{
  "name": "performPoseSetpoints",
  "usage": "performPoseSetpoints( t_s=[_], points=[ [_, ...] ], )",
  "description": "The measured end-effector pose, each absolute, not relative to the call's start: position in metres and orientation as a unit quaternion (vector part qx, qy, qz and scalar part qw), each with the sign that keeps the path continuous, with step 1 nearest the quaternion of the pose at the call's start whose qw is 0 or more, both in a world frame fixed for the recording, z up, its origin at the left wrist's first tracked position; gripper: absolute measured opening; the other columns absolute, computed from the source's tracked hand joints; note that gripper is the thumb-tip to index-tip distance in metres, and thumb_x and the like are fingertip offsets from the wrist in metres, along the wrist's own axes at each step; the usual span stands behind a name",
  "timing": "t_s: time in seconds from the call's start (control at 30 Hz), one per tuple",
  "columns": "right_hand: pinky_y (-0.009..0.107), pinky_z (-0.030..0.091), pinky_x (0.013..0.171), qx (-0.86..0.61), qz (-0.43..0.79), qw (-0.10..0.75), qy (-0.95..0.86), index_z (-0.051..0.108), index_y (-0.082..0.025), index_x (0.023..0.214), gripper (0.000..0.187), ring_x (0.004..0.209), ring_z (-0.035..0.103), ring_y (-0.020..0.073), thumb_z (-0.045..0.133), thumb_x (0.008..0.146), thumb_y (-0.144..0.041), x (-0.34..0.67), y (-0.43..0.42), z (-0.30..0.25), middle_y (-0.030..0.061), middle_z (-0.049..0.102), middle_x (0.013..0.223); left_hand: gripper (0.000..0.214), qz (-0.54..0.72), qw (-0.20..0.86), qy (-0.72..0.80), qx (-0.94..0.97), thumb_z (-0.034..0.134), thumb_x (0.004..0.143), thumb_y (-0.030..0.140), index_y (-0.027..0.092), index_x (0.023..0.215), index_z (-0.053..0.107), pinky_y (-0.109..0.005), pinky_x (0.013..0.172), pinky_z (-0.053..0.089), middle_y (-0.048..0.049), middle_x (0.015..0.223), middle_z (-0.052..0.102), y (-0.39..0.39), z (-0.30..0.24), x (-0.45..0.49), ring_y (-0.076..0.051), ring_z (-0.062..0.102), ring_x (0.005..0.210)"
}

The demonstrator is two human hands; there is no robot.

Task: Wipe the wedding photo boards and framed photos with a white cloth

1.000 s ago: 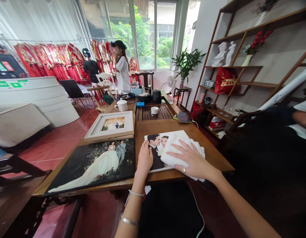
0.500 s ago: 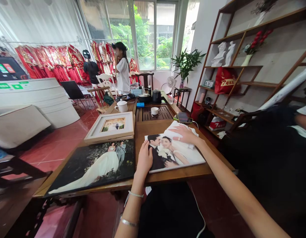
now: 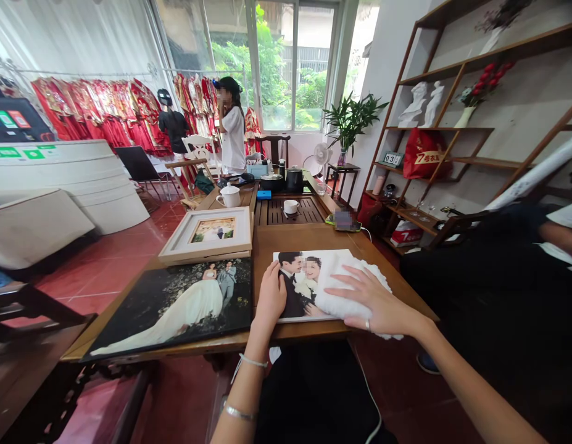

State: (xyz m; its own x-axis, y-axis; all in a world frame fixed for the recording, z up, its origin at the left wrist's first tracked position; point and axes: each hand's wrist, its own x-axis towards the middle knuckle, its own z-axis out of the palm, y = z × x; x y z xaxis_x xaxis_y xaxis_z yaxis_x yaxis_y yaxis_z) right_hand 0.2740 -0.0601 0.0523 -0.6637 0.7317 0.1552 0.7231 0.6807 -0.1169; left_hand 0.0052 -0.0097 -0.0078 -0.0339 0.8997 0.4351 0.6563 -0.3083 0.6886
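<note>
Left hand (image 3: 269, 296) lay flat on the left edge of the small wedding canvas print (image 3: 295, 277), fingers together, pinning it down; thumb side not clear enough to say whether it hooked the edge. Right hand (image 3: 376, 302) was spread wide, palm down, on a white cloth (image 3: 348, 287) covering the print's right half. It pressed rather than pinched. The cloth spilled past the print's right and near edges.

The print sat on the desk (image 3: 308, 237), its near edge close to the desk's front lip.

Around the print:
- large dark canvas print (image 3: 174, 305), just left of it
- framed photo (image 3: 211, 233), beyond it to the left
- phone (image 3: 345, 220) with cable, just beyond its far right corner
- teacup (image 3: 290, 206), further beyond it

Risks, as I read them:
- Only the left hand anchored the print. A hard pull of the cloth toward the near edge could slide the print off the desk lip.
- The ring on the right hand sat at the cloth's near fringe. If the hand came off the cloth, metal could scratch the print's face.
- A long push away could carry the cloth into the phone or snag its cable.
</note>
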Motion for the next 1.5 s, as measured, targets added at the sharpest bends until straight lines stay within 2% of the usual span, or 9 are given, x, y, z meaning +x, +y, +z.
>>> performPoseSetpoints(
  t_s=[0.17,0.43,0.6,0.9,1.13,1.3,1.5],
  points=[
    [0.063,0.017,0.112,-0.404,0.042,0.084,-0.910,0.048,-0.043,0.140,0.060,0.142,0.023,0.0368,0.063,0.083,-0.050,0.275,-0.052,0.055,-0.0001,0.042,0.151,0.039,0.430,0.147,0.570,0.685,0.039,0.089,0.014,0.010,0.123,0.058,-0.047,0.114,0.036,-0.0188,0.136,0.056,-0.010,-0.007,0.003,-0.027,0.051,0.130],
    [0.062,0.021,0.110,-0.475,0.027,0.097,-0.874,0.047,-0.039,0.141,0.061,0.140,0.025,0.0383,0.053,0.084,-0.060,0.263,0.021,0.051,0.0020,0.042,0.151,0.039,0.432,0.158,0.565,0.685,0.039,0.089,0.014,0.010,0.123,0.058,-0.045,0.115,0.035,-0.0181,0.136,0.056,-0.012,-0.007,0.001,-0.026,0.050,0.131],
    [0.061,0.022,0.109,-0.511,0.031,0.083,-0.855,0.045,-0.039,0.143,0.060,0.138,0.028,0.0375,0.051,0.086,-0.056,0.247,0.043,0.057,0.0028,0.043,0.150,0.040,0.440,0.146,0.570,0.678,0.039,0.090,0.015,0.009,0.124,0.058,-0.047,0.114,0.037,-0.0195,0.135,0.056,-0.013,-0.009,0.004,-0.027,0.050,0.130],
    [0.062,0.013,0.112,-0.421,0.018,0.095,-0.902,0.049,-0.041,0.139,0.056,0.140,0.024,0.0367,0.058,0.084,-0.048,0.249,-0.015,0.054,0.0003,0.043,0.150,0.041,0.455,0.123,0.574,0.670,0.039,0.088,0.013,0.010,0.124,0.058,-0.047,0.114,0.037,-0.0191,0.135,0.055,-0.013,-0.014,0.009,-0.027,0.049,0.130],
    [0.061,0.012,0.114,-0.367,0.048,0.091,-0.925,0.050,-0.042,0.138,0.058,0.142,0.023,0.0345,0.063,0.082,-0.046,0.258,-0.067,0.060,0.0002,0.043,0.150,0.041,0.452,0.124,0.574,0.672,0.038,0.089,0.014,0.010,0.124,0.059,-0.047,0.113,0.038,-0.0181,0.135,0.056,-0.012,-0.014,0.009,-0.026,0.050,0.130],
    [0.061,0.014,0.112,-0.383,0.061,0.087,-0.918,0.051,-0.043,0.137,0.057,0.141,0.025,0.0355,0.063,0.082,-0.050,0.256,-0.046,0.059,-0.0005,0.043,0.150,0.041,0.448,0.140,0.568,0.676,0.038,0.089,0.014,0.011,0.125,0.058,-0.046,0.114,0.036,-0.0178,0.136,0.055,-0.013,-0.012,0.007,-0.026,0.049,0.132],
    [0.062,0.014,0.111,-0.422,0.055,0.084,-0.901,0.048,-0.041,0.140,0.058,0.142,0.022,0.0367,0.058,0.084,-0.053,0.245,0.005,0.056,0.0014,0.040,0.152,0.042,0.443,0.152,0.574,0.672,0.039,0.089,0.013,0.012,0.126,0.058,-0.046,0.115,0.034,-0.0176,0.139,0.054,-0.014,-0.010,0.006,-0.026,0.048,0.133]
  ],
)
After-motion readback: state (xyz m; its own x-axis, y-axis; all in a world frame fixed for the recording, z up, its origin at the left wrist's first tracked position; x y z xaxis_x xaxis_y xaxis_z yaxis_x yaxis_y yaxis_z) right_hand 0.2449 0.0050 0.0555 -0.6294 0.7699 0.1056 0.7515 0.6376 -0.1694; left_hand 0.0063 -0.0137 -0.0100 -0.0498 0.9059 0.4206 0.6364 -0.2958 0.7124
